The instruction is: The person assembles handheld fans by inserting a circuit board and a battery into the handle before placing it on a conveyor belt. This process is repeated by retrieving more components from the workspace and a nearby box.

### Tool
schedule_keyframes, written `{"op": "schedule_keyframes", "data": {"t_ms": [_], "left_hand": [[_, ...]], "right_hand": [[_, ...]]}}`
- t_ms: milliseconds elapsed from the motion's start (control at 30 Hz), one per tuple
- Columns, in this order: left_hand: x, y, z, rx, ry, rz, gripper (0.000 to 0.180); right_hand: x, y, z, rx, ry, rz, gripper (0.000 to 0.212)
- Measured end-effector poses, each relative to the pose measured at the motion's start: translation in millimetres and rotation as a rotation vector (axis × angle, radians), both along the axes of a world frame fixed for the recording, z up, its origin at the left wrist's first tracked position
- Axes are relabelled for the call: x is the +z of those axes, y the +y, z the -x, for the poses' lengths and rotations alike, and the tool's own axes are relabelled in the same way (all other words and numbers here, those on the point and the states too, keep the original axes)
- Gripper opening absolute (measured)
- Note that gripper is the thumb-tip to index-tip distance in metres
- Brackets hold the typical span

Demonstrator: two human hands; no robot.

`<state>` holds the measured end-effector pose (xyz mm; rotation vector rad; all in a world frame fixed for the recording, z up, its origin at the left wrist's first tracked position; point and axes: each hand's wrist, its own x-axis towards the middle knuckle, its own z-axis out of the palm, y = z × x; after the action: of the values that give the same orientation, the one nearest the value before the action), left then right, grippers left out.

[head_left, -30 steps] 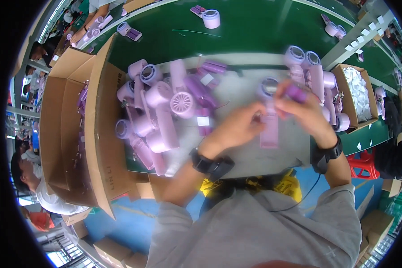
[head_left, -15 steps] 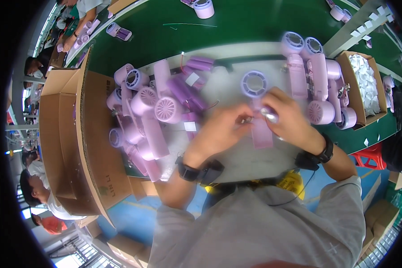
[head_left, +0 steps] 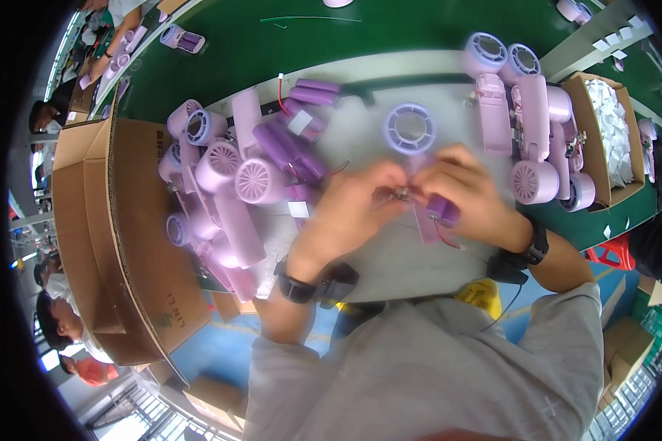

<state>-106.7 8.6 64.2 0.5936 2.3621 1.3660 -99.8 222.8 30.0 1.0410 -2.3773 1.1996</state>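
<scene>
In front of me a lilac handheld fan (head_left: 410, 129) lies on the grey work surface, round ring head away from me, pink handle (head_left: 425, 225) toward me. Over its neck my two hands meet. My right hand (head_left: 474, 195) is closed around a purple battery pack (head_left: 443, 211), whose red wire (head_left: 443, 235) hangs down over the handle. The fingers of my left hand (head_left: 351, 213) pinch at a small metallic part (head_left: 401, 193) beside the neck; fingers and blur hide most of it.
Lilac fan bodies (head_left: 224, 165) are piled at left beside loose purple battery packs (head_left: 290, 151). A large open cardboard box (head_left: 143, 242) stands beyond them. More fan bodies (head_left: 533, 121) lie at right, next to a carton (head_left: 629, 184) of white pieces. Across the green table (head_left: 390, 33), people work at far left.
The battery pack in my right hand has turned, so its purple side and red wire now show below my fingers. My left hand stays at the fan's neck. The whole view has shifted slightly.
</scene>
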Motion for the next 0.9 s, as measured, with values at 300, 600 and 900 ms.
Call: {"op": "schedule_keyframes", "data": {"t_ms": [300,600,900], "left_hand": [[0,5,-3,-0.012,0.046,-0.078,0.023],[-6,4,-3,-0.031,0.152,-0.135,0.027],[-9,2,-3,0.034,0.154,-0.026,0.024]], "right_hand": [[1,-4,-3,-0.006,-0.048,0.022,0.030],[5,-6,-7,-0.037,-0.101,0.003,0.032],[2,-4,-8,-0.007,-0.049,-0.057,0.033]]}}
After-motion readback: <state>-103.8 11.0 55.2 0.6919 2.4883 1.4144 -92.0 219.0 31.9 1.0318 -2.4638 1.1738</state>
